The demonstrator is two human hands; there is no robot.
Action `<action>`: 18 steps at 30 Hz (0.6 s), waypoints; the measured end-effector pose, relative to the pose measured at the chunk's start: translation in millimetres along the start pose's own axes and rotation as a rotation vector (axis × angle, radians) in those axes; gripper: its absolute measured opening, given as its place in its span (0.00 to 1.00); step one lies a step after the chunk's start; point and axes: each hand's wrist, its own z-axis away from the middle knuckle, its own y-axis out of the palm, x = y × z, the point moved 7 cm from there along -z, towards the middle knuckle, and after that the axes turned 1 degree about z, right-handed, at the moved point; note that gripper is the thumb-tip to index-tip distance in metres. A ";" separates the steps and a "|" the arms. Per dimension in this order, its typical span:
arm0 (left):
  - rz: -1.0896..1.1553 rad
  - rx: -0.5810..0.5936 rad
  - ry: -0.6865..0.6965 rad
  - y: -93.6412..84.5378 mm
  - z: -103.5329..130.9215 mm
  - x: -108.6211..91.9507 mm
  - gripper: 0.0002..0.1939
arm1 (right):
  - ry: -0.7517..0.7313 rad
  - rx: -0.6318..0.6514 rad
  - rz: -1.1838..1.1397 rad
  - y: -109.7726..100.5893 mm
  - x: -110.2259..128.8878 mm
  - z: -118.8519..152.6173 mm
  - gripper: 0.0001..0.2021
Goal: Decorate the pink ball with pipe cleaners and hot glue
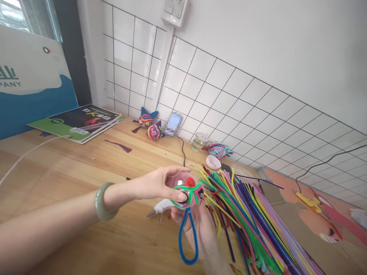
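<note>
My left hand [160, 184], with a pale green bangle [103, 201] on the wrist, grips a clear pink ball [183, 180] wrapped with green, red and pink pipe cleaners. My right hand [200, 225] supports the ball from underneath. A blue pipe-cleaner loop [187, 240] hangs down from the ball over my right palm. A white glue gun [161, 207] lies on the wooden table [71, 168] just behind my hands.
A big pile of coloured pipe cleaners [252, 221] lies to the right. Two finished decorated balls [150, 126], a small glass jar [198, 142], a pink lid [213, 162] and a purple tassel [120, 145] lie near the tiled wall. A magazine [80, 121] is at the back left.
</note>
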 end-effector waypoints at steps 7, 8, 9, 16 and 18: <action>0.158 -0.354 0.108 -49.9 2.9 -30.9 0.26 | -0.231 -0.267 0.053 -35.4 43.7 -3.3 0.20; 0.190 -0.379 0.136 -56.9 3.8 -36.2 0.24 | -0.281 -0.306 0.073 -43.1 49.6 -4.1 0.19; 0.209 -0.406 0.157 -63.7 5.0 -40.8 0.22 | -0.316 -0.335 0.091 -49.9 53.8 -5.3 0.19; 0.262 -0.553 0.279 -91.3 15.0 -62.2 0.19 | -0.412 -0.469 0.218 -77.6 66.5 -7.9 0.21; 0.270 -0.586 0.300 -93.7 17.6 -65.6 0.19 | -0.441 -0.497 0.226 -83.3 71.8 -7.2 0.19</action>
